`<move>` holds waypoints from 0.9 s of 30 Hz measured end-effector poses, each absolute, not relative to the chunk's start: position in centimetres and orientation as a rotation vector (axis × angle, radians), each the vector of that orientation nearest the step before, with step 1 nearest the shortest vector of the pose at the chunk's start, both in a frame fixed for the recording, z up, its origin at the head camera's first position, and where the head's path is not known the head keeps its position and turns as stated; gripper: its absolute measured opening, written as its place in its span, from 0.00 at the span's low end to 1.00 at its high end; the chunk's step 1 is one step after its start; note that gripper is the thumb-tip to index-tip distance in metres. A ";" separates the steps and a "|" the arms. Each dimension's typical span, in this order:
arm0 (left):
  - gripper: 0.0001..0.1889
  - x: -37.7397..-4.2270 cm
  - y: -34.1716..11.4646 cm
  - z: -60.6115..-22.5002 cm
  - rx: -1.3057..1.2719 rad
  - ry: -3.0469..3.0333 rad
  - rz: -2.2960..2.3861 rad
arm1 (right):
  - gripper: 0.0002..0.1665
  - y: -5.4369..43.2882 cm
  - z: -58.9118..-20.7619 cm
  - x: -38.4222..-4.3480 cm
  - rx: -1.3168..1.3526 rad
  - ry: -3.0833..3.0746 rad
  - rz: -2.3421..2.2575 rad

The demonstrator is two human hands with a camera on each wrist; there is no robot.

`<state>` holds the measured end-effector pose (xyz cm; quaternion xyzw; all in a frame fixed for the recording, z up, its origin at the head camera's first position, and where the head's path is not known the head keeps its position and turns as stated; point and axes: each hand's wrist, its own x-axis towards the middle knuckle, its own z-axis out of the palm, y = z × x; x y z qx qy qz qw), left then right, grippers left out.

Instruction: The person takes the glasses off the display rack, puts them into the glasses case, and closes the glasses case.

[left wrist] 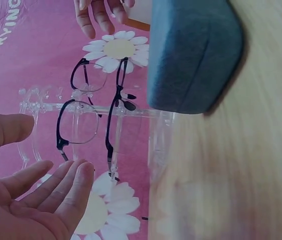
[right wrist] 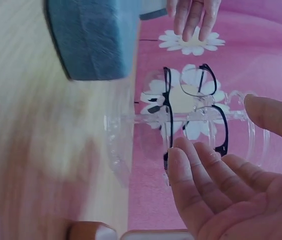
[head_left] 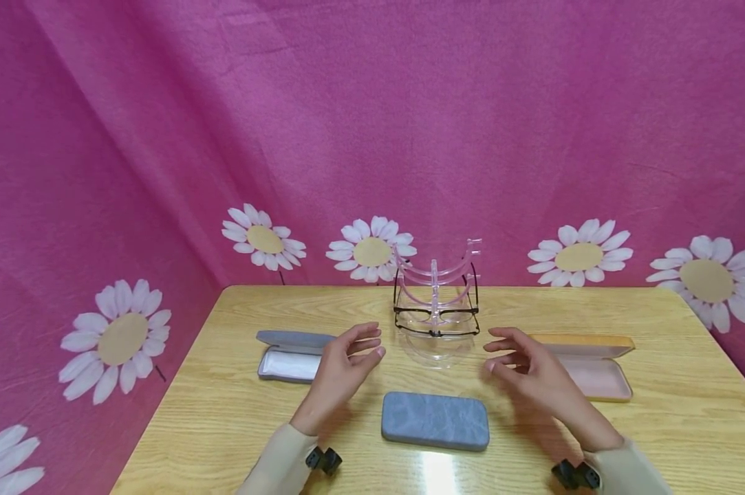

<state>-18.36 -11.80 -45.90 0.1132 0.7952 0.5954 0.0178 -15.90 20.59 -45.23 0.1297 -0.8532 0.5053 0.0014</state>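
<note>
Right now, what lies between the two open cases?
In the head view, a plastic stand holding two pairs of glasses, with the left hand and right hand seen either side.

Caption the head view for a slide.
Two pairs of glasses on a clear stand, closed case in front, open grey case left, open yellow case right.

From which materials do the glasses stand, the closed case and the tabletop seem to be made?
Glasses stand: probably clear, glossy plastic; see-through, with bright edges.
Closed case: perhaps imitation leather, fairly matte, with pale marbled veins; its core is hidden.
Tabletop: wood or wood-look laminate; visible grain, and a bright reflection suggesting gloss.
</note>
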 end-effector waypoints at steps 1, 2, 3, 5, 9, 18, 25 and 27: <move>0.23 -18.4 -11.7 -45.8 0.352 2.476 1.850 | 0.29 20.6 -45.2 -16.0 0.409 -2.666 1.583; 0.23 -18.5 -11.7 -45.7 0.345 2.483 1.845 | 0.30 20.6 -45.1 -16.1 0.411 -2.658 1.583; 0.23 -18.6 -11.6 -45.6 0.342 2.488 1.845 | 0.30 20.6 -45.0 -16.2 0.408 -2.650 1.586; 0.23 -18.8 -11.6 -45.4 0.340 2.497 1.845 | 0.30 20.7 -44.9 -16.4 0.406 -2.637 1.584; 0.22 -19.3 -11.5 -45.3 0.333 2.519 1.844 | 0.30 20.8 -44.5 -16.9 0.386 -2.629 1.562; 0.21 -20.0 -11.3 -45.0 0.300 2.538 1.876 | 0.31 21.2 -43.9 -17.6 0.323 -2.643 1.531; 0.22 -20.8 -10.4 -44.8 0.307 2.531 1.898 | 0.31 20.9 -43.9 -18.3 0.343 -2.612 1.495; 0.22 -20.8 -10.2 -44.4 0.300 2.546 1.888 | 0.31 20.7 -43.9 -18.5 0.338 -2.612 1.487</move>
